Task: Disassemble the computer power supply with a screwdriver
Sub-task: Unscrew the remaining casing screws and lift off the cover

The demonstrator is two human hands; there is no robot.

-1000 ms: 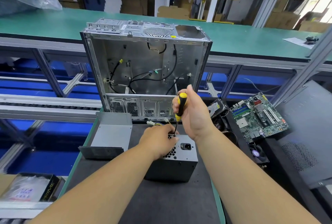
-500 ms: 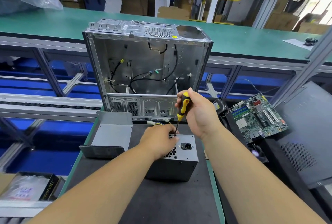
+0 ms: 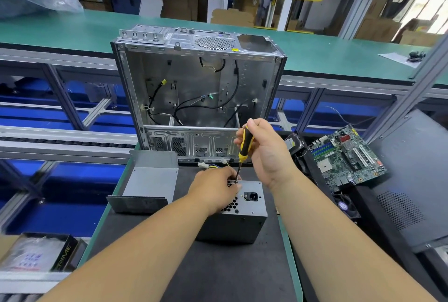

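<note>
A grey metal power supply (image 3: 244,219) stands on the black mat, its socket and honeycomb grille facing up. My left hand (image 3: 214,189) rests on its top left, fingers curled by the grille and steadying the box. My right hand (image 3: 264,150) grips a yellow-and-black screwdriver (image 3: 245,144) nearly upright. The shaft runs down to the top face just beside my left fingertips; the tip itself is hidden among them. Coloured wires with white plugs (image 3: 206,165) stick out behind the unit.
An open, emptied computer case (image 3: 194,88) stands upright right behind the power supply. A removed grey metal cover (image 3: 148,183) lies to the left. A green motherboard (image 3: 346,154), a fan (image 3: 345,206) and a dark side panel (image 3: 412,180) sit to the right.
My right hand has shifted its grip slightly on the screwdriver handle, which now leans a little more. The tip stays at the same spot. My left hand has not moved.
</note>
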